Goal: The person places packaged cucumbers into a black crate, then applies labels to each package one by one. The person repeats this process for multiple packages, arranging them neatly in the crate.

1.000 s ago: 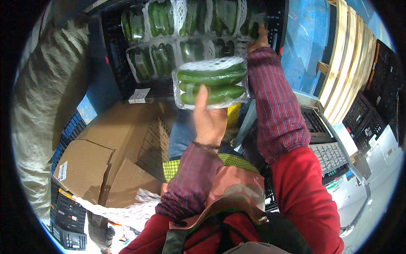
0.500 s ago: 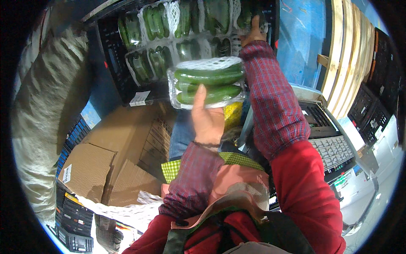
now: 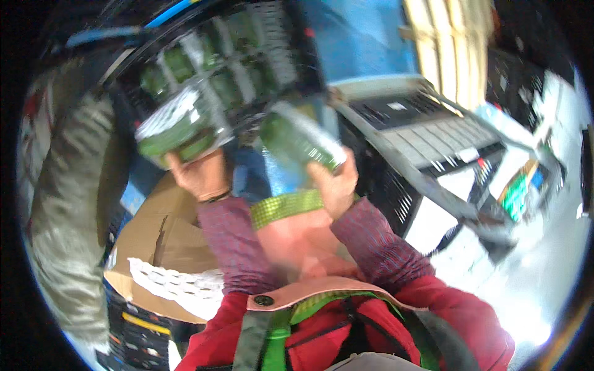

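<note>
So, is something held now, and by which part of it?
Yes: the left hand holds a wrapped pack of green vegetables by its lower edge; the right hand holds another pack by its lower right end. Blur hides exact grips.

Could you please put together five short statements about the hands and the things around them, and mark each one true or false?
1. The left hand holds a wrapped cucumber pack. True.
2. The right hand is empty. False: it grips a second wrapped pack by its near end.
3. More packs lie in the black crate. True.
4. The cardboard box is on the person's right. False: the cardboard box is on the left.
5. The pale wooden slats are at the upper right of the picture. True.
</note>
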The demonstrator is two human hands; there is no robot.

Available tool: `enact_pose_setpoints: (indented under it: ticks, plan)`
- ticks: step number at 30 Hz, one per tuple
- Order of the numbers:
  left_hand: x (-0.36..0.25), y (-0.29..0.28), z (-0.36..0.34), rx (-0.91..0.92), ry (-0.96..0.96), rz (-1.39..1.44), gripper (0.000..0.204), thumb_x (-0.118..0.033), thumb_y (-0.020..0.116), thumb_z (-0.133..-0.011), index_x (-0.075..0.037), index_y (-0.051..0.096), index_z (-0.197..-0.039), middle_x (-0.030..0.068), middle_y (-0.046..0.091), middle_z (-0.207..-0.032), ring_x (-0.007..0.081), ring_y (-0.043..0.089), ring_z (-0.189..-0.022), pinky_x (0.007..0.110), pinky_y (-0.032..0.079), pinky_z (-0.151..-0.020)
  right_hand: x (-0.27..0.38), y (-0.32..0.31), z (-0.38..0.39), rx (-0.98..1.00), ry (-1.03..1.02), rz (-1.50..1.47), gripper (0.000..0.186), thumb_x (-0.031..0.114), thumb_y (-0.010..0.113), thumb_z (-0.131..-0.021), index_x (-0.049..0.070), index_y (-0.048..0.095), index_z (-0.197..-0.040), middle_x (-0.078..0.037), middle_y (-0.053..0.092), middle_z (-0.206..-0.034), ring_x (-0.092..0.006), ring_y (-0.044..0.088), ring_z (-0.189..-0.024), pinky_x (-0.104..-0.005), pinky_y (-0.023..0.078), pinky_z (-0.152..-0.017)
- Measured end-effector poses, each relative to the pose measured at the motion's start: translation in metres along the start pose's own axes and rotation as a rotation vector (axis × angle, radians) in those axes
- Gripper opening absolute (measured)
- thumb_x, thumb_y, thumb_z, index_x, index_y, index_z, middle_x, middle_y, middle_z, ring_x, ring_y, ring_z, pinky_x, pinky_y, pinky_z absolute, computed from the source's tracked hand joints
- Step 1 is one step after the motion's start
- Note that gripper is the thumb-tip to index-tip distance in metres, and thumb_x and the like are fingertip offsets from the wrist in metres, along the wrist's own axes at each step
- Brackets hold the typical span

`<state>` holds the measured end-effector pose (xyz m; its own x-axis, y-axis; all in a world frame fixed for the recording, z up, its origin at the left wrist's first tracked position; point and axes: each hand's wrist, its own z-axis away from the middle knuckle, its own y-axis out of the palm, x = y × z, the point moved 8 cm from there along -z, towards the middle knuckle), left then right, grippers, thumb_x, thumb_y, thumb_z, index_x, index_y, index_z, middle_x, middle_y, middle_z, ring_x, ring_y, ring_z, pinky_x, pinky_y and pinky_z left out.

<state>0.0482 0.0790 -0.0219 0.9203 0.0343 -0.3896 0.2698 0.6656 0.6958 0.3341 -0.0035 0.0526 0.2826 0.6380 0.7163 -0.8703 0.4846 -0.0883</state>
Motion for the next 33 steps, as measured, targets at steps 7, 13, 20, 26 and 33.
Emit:
enact_pose_setpoints:
  ticks: [7,13,20,26,33]
  plan:
    - [-0.026,0.007,0.083,0.068,-0.293,-0.509,0.078,-0.043,0.070,-0.088,-0.011,0.035,-0.150,0.0119,0.039,-0.152,0.0336,0.038,-0.138,0.055,0.030,-0.115,0.061,-0.140,0.149,0.443,0.125,0.551,0.056,0.025,0.082,-0.076,0.005,0.063,-0.125,-0.012,0.063,-0.125,-0.0228,0.061,-0.112,-0.0351,0.047,-0.100]
    - [-0.010,0.027,0.169,0.102,-0.387,-0.732,0.076,-0.051,0.066,-0.089,-0.013,0.038,-0.149,0.0080,0.045,-0.148,0.0305,0.045,-0.133,0.052,0.035,-0.112,0.098,-0.313,0.155,0.264,0.222,0.117,0.057,0.009,0.080,-0.069,-0.001,0.064,-0.123,-0.007,0.070,-0.110,-0.0162,0.066,-0.097,-0.0321,0.052,-0.089]
    - [0.051,0.072,0.252,0.251,-0.648,-0.701,0.069,-0.050,0.060,-0.093,-0.014,0.040,-0.148,0.0075,0.046,-0.148,0.0289,0.046,-0.133,0.050,0.036,-0.112,0.108,-0.415,0.003,0.425,0.034,0.206,0.048,0.025,0.071,-0.084,-0.005,0.062,-0.120,-0.010,0.068,-0.111,-0.0170,0.061,-0.101,-0.0316,0.048,-0.094]
    - [0.077,0.083,0.285,0.294,-0.814,-0.691,0.063,-0.050,0.057,-0.095,-0.016,0.044,-0.146,0.0073,0.049,-0.146,0.0302,0.052,-0.129,0.050,0.040,-0.109,0.059,-0.366,-0.094,0.470,0.154,0.557,0.070,0.034,0.080,-0.082,-0.018,0.055,-0.122,-0.021,0.067,-0.110,-0.0253,0.063,-0.102,-0.0370,0.050,-0.090]
    - [0.111,0.092,0.307,0.301,-0.896,-0.860,0.074,-0.040,0.072,-0.086,-0.009,0.041,-0.145,0.0084,0.052,-0.140,0.0264,0.052,-0.127,0.043,0.043,-0.107,0.051,-0.357,-0.099,0.286,0.022,0.369,0.088,0.047,0.085,-0.070,-0.010,0.056,-0.130,-0.021,0.066,-0.118,-0.0279,0.062,-0.113,-0.0332,0.048,-0.099]
